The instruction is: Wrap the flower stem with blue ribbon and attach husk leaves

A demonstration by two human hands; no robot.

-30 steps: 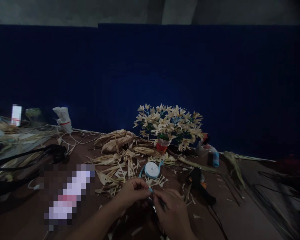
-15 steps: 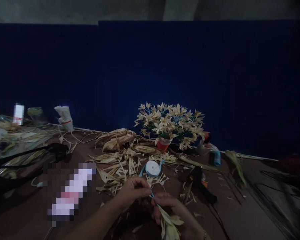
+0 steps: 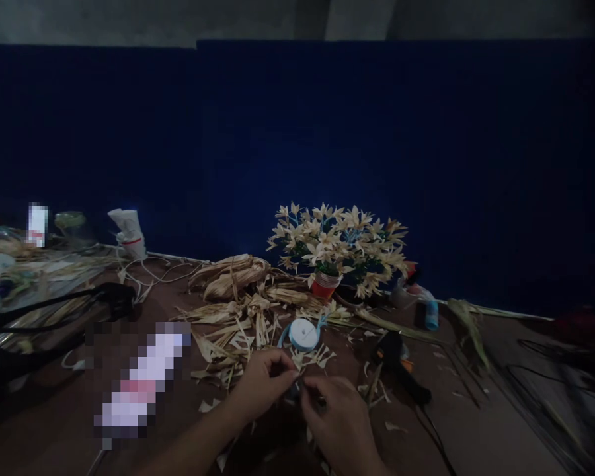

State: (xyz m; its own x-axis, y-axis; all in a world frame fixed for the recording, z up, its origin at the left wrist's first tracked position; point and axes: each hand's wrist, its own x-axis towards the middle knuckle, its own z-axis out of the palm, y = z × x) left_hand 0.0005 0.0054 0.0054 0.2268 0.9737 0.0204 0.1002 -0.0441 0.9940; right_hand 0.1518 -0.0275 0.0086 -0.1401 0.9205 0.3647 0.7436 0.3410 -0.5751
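Note:
My left hand (image 3: 268, 383) is closed in a pinch, its thumb and forefinger meeting just in front of the tape roll. Touching those fingertips, my right hand (image 3: 337, 413) is pinched too, its back turned toward me. Between and below the fingers a bluish bit of the taped flower stem (image 3: 292, 391) shows faintly. My right hand hides the pale husk flower on that stem. Right beyond my fingers lies a white roll of light blue tape (image 3: 304, 334), surrounded by cut husk scraps (image 3: 317, 357).
Behind the roll lie bundled dry corn husks (image 3: 235, 274) and a red pot (image 3: 326, 284) of husk flowers (image 3: 337, 241). A black glue gun (image 3: 399, 363) with its cord is at right. A blurred-out bright object (image 3: 143, 383) and a black strap (image 3: 114, 297) lie left.
My right hand has turned over, back now toward me, and its fingertips have come up to my left ones. The husk flower that hung below it is now out of sight.

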